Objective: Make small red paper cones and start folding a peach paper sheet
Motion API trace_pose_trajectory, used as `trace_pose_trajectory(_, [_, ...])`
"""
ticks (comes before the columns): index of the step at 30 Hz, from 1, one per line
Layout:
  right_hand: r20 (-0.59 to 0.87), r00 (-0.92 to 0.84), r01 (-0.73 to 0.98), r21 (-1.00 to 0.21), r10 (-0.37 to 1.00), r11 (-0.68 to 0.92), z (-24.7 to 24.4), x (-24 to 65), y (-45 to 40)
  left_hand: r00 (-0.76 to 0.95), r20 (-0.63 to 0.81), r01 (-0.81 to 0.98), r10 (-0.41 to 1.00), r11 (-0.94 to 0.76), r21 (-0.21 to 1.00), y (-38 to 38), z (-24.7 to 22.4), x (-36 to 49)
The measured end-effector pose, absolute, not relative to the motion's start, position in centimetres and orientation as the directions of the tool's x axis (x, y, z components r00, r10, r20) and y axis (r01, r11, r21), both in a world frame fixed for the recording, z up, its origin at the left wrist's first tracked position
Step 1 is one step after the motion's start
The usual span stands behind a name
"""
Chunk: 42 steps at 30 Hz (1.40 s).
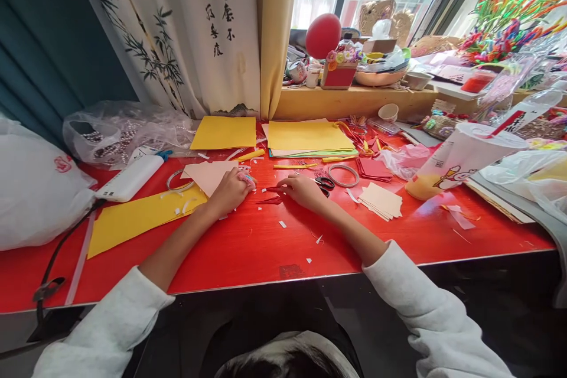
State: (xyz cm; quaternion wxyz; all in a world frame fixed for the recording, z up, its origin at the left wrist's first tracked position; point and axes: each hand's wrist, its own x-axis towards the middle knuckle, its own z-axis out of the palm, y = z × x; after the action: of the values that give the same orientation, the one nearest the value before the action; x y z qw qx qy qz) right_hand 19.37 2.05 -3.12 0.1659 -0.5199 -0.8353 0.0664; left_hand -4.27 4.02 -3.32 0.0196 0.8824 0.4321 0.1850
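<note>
Over the red table, my left hand (230, 192) is closed around a small pink-and-blue object (247, 178) whose kind I cannot make out. Just right of it, the fingers of my right hand (303, 190) pinch a thin piece of red paper (271, 189) near the tabletop. A dark red paper scrap lies right below that piece, hard to tell from the table. Black-handled scissors (325, 185) rest beside my right hand, next to a roll of clear tape (344, 175). A pale pink paper sheet (212, 173) lies partly behind my left hand.
Yellow sheets (310, 137) are stacked at the back. Cream cards (381, 199) and red paper squares (374, 169) lie right. A tilted drink cup (460, 159) stands farther right. A white power strip (130, 176) and a plastic bag (39, 189) are left. White scraps dot the table.
</note>
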Motion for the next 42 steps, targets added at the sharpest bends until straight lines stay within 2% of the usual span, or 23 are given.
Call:
trace_pose_trajectory(4, [0.206,-0.399,0.844,-0.3,0.894,0.445,-3.2,19.0,1.8,0.672,0.293,0.665,0.681,-0.728,0.167,3.2,-3.1,-3.5])
trace_pose_trajectory(11, [0.194,-0.354,0.858,-0.323,0.915,0.4,-3.1,19.5,2.0,0.703,0.332,0.648,0.629,-0.759,0.065,3.2,-2.4,-4.1])
trace_pose_trajectory(16, [0.205,-0.37,0.842,-0.339,0.906,0.42,-3.0,19.4,1.8,0.618,0.362,0.752,0.699,-0.659,-0.011,3.8,-2.5,-4.7])
trace_pose_trajectory(19, [0.224,-0.392,0.824,-0.346,0.892,0.449,-3.0,18.9,1.3,0.536,0.358,0.796,0.765,-0.599,0.088,3.7,-2.9,-4.1])
trace_pose_trajectory(22, [0.245,-0.425,0.8,-0.348,0.871,0.488,-2.7,18.3,0.6,0.52,0.31,0.734,0.796,-0.602,0.314,3.0,-2.9,-2.9])
trace_pose_trajectory(24, [0.27,-0.444,0.78,-0.354,0.855,0.516,-2.4,18.1,0.3,0.549,0.227,0.658,0.805,-0.583,0.476,2.2,-2.4,-2.2])
trace_pose_trajectory(26, [0.334,-0.425,0.755,-0.381,0.841,0.533,-2.2,18.1,0.2,0.522,0.212,0.62,0.826,-0.538,0.571,1.5,-1.6,-1.8])
trace_pose_trajectory(28, [0.404,-0.364,0.702,-0.473,0.839,0.532,-2.0,18.2,0.2,0.441,0.24,0.604,0.865,-0.484,0.633,1.0,-1.0,-1.7])
trace_pose_trajectory(30, [0.381,-0.308,0.572,-0.658,0.872,0.49,-1.9,18.3,0.4,0.392,0.228,0.572,0.892,-0.43,0.699,0.8,-0.5,-1.8])
trace_pose_trajectory(32, [0.256,-0.34,0.368,-0.849,0.905,0.378,-1.8,18.2,0.5,0.382,0.202,0.54,0.902,-0.395,0.743,0.7,-0.4,-1.9])
trace_pose_trajectory(34, [0.14,-0.404,0.19,-0.954,0.904,0.233,-1.7,18.1,0.4,0.389,0.191,0.531,0.901,-0.389,0.753,0.8,-0.5,-2.0])
trace_pose_trajectory(37, [0.052,-0.406,0.053,-0.995,0.912,0.08,-1.5,17.7,0.2,0.394,0.191,0.544,0.899,-0.396,0.74,0.8,-0.5,-1.9])
trace_pose_trajectory(42, [-0.096,-0.363,0.0,-0.995,0.927,-0.103,-1.2,17.4,-0.1,0.419,0.164,0.525,0.893,-0.385,0.759,0.7,-0.5,-1.8])
